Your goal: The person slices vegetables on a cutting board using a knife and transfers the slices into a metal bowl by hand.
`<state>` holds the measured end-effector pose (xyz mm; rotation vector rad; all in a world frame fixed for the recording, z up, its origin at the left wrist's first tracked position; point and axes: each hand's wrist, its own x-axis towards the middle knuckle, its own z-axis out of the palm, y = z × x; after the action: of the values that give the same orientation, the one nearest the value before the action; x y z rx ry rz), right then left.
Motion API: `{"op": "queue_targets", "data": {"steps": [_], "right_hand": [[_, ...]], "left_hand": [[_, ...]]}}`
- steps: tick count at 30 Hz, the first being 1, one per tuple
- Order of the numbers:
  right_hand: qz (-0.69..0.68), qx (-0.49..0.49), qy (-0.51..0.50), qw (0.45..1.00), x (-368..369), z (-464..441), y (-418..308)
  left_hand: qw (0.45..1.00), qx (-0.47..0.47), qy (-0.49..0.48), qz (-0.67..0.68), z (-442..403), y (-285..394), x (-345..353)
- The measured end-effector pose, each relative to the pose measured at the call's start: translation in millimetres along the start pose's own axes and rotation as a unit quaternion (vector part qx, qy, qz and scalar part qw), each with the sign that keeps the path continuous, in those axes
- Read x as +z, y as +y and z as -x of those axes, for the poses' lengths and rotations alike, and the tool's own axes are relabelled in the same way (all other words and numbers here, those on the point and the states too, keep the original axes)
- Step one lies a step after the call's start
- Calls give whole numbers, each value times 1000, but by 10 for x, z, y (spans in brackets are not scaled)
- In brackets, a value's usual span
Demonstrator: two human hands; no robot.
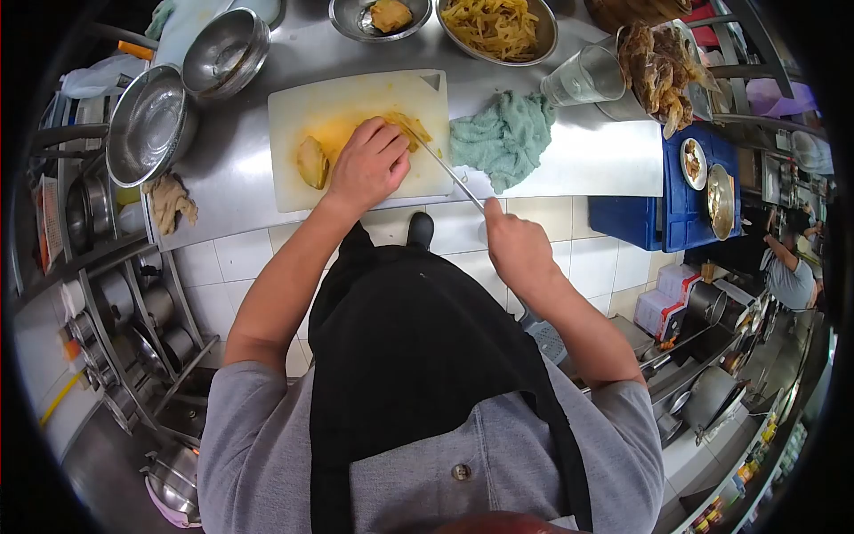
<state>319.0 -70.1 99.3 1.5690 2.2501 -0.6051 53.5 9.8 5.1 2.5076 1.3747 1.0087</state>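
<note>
My right hand (pixel 519 242) is closed around the handle of a kitchen knife (pixel 451 172), whose blade reaches up and left over the white cutting board (pixel 289 105). Beside the blade, my left hand (pixel 372 165) presses down with curled fingers on a yellow vegetable (pixel 409 127). Most of that vegetable is hidden by the fingers; thin cut pieces show at the blade. Another yellow-green vegetable piece (pixel 311 163) lies on the board, left of my left hand. Yellow juice stains the board between them.
A green cloth (pixel 503 142) lies right of the board, near a clear plastic cup (pixel 583 77). Behind stand a bowl of yellow strips (pixel 498 31) and a bowl (pixel 349 18) holding one chunk. Metal bowls (pixel 151 125) sit left. Brown meat (pixel 658 67) is far right.
</note>
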Motion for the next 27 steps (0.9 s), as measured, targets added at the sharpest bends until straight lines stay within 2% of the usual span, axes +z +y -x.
{"op": "queue_targets", "data": {"steps": [2,6,11,14,16,19,23,27], "right_hand": [[-26,-45,61,997,31,-198,-41],[-36,-66,96,993,-44,-651,-209],[-6,-54,77,996,-53,-723,-236],[-25,-31,43,998,45,-290,-47],[10,-2,10,1000,132,9,45],[11,-15,-27,999,31,238,135],[3,-32,51,998,-12,12,61],[-15,-61,85,994,-39,-463,-112]], "left_hand": [[1000,4,2,-9,-15,-13,3],[1000,3,4,-7,-26,-2,0],[1000,7,18,0,-30,-1,3],[1000,3,13,7,-29,-3,-2],[1000,6,13,2,-26,-15,6],[1000,8,16,-3,-11,-6,-1],[1000,11,27,-10,10,-40,35],[1000,16,23,-5,-12,-17,4]]}}
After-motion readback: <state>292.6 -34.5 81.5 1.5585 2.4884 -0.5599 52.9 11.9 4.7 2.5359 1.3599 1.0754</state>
